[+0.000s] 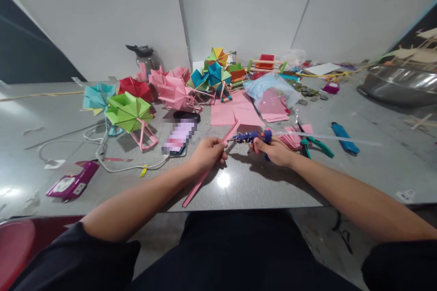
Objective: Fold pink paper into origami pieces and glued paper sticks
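Observation:
Between the fingers of my left hand [209, 153] is a long folded pink paper strip [197, 188], slanting from the table's front edge up toward the pink sheets. My right hand [275, 151] is closed around a blue hot glue gun [249, 137], its nozzle pointing left and meeting the strip beside my left fingertips. A long clear glue stick [327, 137] sticks out of the gun's back, over green-handled pliers [317, 145]. Pink paper sheets [230, 108] lie just beyond my hands, and small folded pink pieces [290, 140] sit behind my right hand.
Folded paper wheels, including a green one [129, 112] and a pink one [174, 93], crowd the back left. A phone [180, 135] with a cable lies left of my hands. A purple device [73, 181], a blue tube-like object [344, 138] and a metal basin [399, 84] stand further out.

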A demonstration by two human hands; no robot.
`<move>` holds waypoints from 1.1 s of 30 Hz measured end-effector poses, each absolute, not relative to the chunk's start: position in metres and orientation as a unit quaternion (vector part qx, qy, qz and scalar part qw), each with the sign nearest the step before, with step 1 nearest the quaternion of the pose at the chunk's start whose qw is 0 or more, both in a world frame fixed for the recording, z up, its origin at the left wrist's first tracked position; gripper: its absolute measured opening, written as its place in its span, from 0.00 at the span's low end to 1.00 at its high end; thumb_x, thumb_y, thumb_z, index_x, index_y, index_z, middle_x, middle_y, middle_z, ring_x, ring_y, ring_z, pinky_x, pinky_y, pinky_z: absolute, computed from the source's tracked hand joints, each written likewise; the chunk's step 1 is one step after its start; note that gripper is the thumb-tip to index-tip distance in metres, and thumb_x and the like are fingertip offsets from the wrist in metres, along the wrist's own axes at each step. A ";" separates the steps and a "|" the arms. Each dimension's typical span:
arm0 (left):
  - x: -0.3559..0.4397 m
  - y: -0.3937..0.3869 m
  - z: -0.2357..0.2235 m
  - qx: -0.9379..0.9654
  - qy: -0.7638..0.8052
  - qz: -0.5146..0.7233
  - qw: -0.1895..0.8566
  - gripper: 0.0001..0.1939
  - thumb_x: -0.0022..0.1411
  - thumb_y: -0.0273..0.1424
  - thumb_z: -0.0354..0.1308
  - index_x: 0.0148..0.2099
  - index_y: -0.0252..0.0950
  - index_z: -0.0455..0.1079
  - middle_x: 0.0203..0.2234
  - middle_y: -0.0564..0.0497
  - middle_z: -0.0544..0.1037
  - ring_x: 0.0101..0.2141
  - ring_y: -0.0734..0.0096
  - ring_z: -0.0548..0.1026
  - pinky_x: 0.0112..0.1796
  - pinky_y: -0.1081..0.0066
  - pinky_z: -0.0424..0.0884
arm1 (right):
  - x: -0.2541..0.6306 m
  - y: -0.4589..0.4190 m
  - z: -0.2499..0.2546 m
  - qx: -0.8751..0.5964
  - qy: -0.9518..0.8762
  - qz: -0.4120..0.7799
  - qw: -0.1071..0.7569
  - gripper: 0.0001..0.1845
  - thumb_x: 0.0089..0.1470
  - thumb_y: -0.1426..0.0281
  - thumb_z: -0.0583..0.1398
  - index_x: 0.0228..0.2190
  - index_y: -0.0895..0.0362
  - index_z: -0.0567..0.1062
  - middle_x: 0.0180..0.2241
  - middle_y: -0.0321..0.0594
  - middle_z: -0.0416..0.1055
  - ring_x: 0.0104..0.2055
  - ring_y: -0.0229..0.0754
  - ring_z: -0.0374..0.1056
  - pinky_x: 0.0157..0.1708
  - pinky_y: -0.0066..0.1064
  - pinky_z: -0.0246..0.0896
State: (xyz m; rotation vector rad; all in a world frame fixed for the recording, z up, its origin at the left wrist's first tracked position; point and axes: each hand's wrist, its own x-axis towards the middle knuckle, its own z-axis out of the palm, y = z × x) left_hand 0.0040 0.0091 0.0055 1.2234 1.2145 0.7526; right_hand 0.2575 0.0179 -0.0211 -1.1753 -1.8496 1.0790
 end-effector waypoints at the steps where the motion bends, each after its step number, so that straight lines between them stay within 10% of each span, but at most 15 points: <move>1: 0.004 0.009 0.005 0.526 0.521 0.323 0.589 0.13 0.74 0.28 0.56 0.33 0.36 0.69 0.20 0.52 0.78 0.19 0.77 0.72 0.24 0.76 0.67 | 0.258 0.018 -0.021 -0.452 -0.712 0.415 0.342 0.42 0.53 0.26 0.54 0.20 0.52 0.70 0.28 0.43 0.73 0.34 0.48 0.71 0.40 0.43 0.67; 28: 0.004 0.010 0.001 0.530 0.515 0.330 0.587 0.11 0.72 0.25 0.55 0.34 0.36 0.67 0.18 0.56 0.74 0.17 0.78 0.71 0.22 0.77 0.65 | 0.267 0.023 -0.019 -0.471 -0.719 0.362 0.361 0.39 0.58 0.30 0.55 0.20 0.52 0.72 0.24 0.40 0.71 0.30 0.45 0.67 0.35 0.41 0.64; 33: 0.003 0.013 -0.002 0.531 0.509 0.334 0.589 0.12 0.73 0.25 0.53 0.34 0.37 0.67 0.17 0.56 0.74 0.17 0.77 0.71 0.22 0.76 0.66 | 0.267 0.023 -0.020 -0.479 -0.700 0.384 0.365 0.40 0.56 0.30 0.57 0.36 0.53 0.84 0.32 0.43 0.79 0.32 0.47 0.73 0.38 0.42 0.69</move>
